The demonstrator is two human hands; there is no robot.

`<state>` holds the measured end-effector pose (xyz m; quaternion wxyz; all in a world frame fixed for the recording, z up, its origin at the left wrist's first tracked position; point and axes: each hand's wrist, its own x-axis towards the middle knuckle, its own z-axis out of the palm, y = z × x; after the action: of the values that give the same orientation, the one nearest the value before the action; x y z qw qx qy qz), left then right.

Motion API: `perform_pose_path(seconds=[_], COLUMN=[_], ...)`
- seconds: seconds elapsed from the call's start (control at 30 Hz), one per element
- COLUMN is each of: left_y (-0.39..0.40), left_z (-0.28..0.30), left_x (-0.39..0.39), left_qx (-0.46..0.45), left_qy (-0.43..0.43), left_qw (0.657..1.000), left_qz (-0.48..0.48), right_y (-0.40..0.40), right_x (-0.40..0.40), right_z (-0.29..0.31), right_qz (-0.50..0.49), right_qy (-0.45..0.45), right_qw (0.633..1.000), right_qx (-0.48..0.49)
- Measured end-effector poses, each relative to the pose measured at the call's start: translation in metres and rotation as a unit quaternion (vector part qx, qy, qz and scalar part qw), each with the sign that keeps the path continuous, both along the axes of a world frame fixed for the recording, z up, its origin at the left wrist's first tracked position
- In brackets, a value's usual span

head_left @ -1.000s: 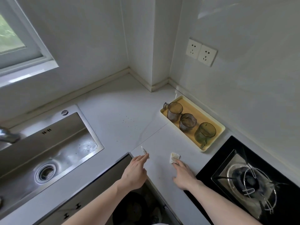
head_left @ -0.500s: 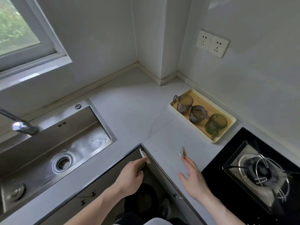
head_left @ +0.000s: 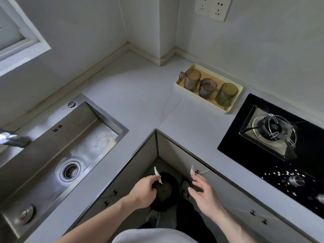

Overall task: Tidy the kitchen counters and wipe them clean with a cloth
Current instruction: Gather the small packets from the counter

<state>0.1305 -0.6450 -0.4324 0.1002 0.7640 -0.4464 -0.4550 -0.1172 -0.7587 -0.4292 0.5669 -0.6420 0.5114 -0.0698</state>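
Scraps: the left hand has a tight grip on one scrap, and the right hand pinches another, both over the bin, below the worktop.

Both hands hang below the counter edge, over a dark bin on the floor. The left hand pinches a white scrap; the right hand holds another scrap at its fingertips. On the counter, a yellow tray bears three cups. The sink lies left, the hob right.
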Motion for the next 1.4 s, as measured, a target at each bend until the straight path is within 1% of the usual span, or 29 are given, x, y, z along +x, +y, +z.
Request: perform_pose_path(seconds=[0.1, 0.17, 0.23, 0.4, 0.53, 0.63, 0.73, 0.87, 1.1, 1.23, 1.33, 1.4], left_y=[0.012, 0.020, 0.022, 0.014, 0.016, 0.030, 0.049, 0.070, 0.079, 0.070, 0.058, 0.047], left_z=[-0.017, -0.028, -0.033, -0.045, -0.049, -0.055, -0.049, -0.031, 0.000, 0.018, 0.029, 0.033], left_x=[0.000, -0.004, -0.010, -0.015, -0.016, -0.011, -0.002, 0.013, 0.026, 0.022, 0.017, 0.013], left_qx=[0.048, 0.075, 0.099, 0.124, 0.132, 0.144, 0.132, 0.091, 0.029, -0.015, -0.037, -0.053], left_qy=[0.004, 0.016, 0.022, 0.027, 0.027, 0.024, 0.015, 0.001, -0.010, -0.007, -0.002, -0.017], left_qw=[0.999, 0.996, 0.993, 0.987, 0.987, 0.987, 0.990, 0.995, 0.999, 0.999, 0.996, 0.993], left_qz=[-0.026, -0.042, -0.054, -0.097, -0.086, -0.066, -0.051, -0.037, -0.026, -0.051, -0.080, -0.105], right_y=[0.031, 0.053, 0.071, 0.099, 0.110, 0.114, 0.117, 0.110, 0.095, 0.104, 0.111, 0.113], right_x=[-0.004, -0.010, -0.019, -0.031, -0.037, -0.040, -0.035, -0.013, 0.024, 0.014, -0.005, -0.020], right_z=[-0.013, -0.018, -0.021, -0.019, -0.026, -0.034, -0.039, -0.044, -0.051, -0.043, -0.027, -0.014], right_qz=[-0.041, -0.065, -0.078, -0.101, -0.107, -0.093, -0.069, -0.027, 0.062, 0.050, 0.006, -0.028], right_qy=[0.011, 0.025, 0.041, 0.057, 0.060, 0.073, 0.087, 0.104, 0.144, 0.148, 0.124, 0.104], right_qw=[0.999, 0.997, 0.996, 0.993, 0.991, 0.991, 0.991, 0.992, 0.985, 0.986, 0.992, 0.994], right_qx=[0.009, 0.035, 0.029, 0.033, 0.050, 0.060, 0.080, 0.073, 0.076, 0.052, 0.029, 0.016])
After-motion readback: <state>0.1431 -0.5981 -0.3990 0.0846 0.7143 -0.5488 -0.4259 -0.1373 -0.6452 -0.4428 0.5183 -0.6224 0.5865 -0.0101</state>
